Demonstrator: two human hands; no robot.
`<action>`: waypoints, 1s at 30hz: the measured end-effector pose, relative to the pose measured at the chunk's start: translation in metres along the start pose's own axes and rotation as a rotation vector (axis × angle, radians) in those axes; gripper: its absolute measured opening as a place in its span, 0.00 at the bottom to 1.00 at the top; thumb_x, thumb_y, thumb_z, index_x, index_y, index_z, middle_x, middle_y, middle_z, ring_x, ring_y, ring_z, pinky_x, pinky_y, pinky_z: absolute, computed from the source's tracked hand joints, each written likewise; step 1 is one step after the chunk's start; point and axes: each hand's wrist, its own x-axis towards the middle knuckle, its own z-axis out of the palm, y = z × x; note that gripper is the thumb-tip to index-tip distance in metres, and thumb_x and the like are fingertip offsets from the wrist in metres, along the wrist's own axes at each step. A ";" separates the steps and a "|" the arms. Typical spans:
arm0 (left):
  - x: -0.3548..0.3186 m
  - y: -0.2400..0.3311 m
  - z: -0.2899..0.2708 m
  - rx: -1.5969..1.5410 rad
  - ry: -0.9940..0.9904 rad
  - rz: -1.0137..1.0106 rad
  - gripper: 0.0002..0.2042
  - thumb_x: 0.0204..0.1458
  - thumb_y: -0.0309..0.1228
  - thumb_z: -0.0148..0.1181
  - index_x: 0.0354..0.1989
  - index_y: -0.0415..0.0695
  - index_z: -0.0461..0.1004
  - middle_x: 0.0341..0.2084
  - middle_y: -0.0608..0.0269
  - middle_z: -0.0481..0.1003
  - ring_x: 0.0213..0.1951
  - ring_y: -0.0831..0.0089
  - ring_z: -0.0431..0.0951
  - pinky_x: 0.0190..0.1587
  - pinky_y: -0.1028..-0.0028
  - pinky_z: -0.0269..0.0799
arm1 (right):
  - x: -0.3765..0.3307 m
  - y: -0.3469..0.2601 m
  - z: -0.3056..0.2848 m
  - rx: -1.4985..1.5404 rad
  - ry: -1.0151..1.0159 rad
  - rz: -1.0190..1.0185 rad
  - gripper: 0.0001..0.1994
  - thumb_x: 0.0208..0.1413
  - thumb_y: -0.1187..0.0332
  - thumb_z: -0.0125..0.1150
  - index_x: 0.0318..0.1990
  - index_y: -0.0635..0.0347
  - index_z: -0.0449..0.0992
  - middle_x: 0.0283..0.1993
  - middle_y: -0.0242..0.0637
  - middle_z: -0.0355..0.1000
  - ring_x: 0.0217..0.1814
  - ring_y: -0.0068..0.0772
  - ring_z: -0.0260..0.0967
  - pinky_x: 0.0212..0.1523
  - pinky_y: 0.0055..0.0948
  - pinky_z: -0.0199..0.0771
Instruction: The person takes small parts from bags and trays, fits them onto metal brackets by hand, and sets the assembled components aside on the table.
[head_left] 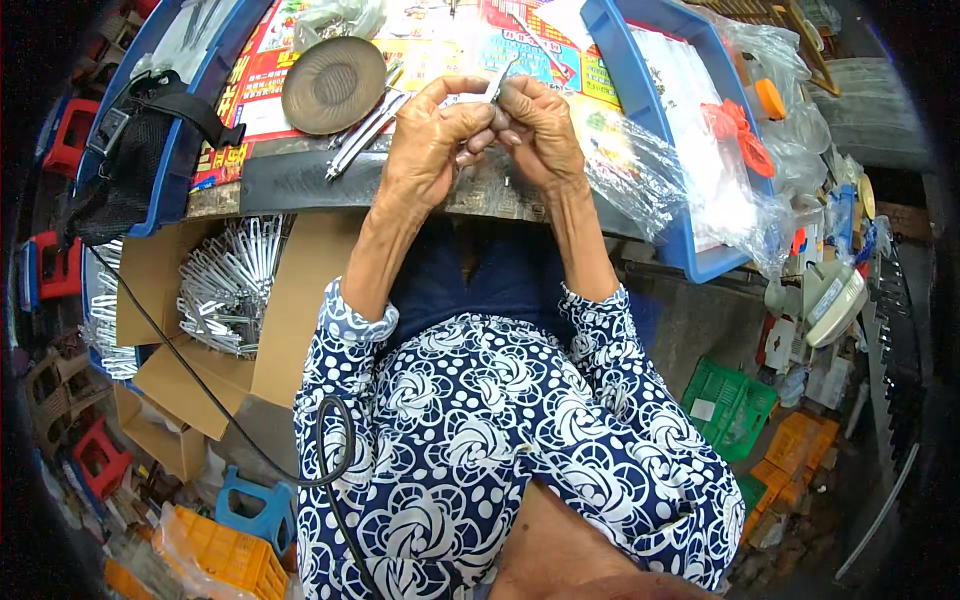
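Note:
Both my hands meet over the near edge of the table, fingertips close together. A slim silvery metal piece sticks up between them. My left hand is closed, its thumb and forefinger pinching the piece's lower part. Thumb and curled fingers of my right hand grip it from the other side; the fingers hide much of it. Left of my hands lie several long thin metal strips on the table, partly under a round brown ridged dish.
Blue trays stand at left and right, a black mesh bag over the left one. Clear plastic film lies beside the right tray. Below the table's left side, a cardboard box holds many metal strips. A black cable hangs there.

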 end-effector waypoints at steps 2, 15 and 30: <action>-0.001 0.002 0.005 0.092 0.053 0.043 0.12 0.43 0.20 0.54 0.37 0.36 0.63 0.20 0.58 0.72 0.16 0.83 0.65 0.14 0.87 0.57 | 0.001 0.002 0.000 -0.056 0.057 -0.019 0.05 0.48 0.73 0.53 0.30 0.68 0.68 0.22 0.35 0.67 0.19 0.17 0.61 0.16 0.12 0.57; 0.007 -0.009 0.004 0.798 0.280 0.488 0.08 0.39 0.19 0.53 0.30 0.34 0.73 0.21 0.58 0.75 0.22 0.79 0.72 0.27 0.81 0.68 | -0.004 -0.007 0.016 -0.417 0.083 -0.060 0.07 0.50 0.71 0.50 0.28 0.67 0.69 0.22 0.30 0.64 0.19 0.13 0.57 0.17 0.11 0.53; 0.005 -0.007 0.003 0.815 0.306 0.468 0.07 0.38 0.19 0.54 0.28 0.34 0.72 0.19 0.58 0.74 0.22 0.78 0.72 0.28 0.80 0.67 | 0.005 -0.014 0.020 -0.705 0.149 -0.131 0.06 0.48 0.70 0.53 0.29 0.65 0.70 0.19 0.27 0.62 0.17 0.13 0.53 0.16 0.13 0.54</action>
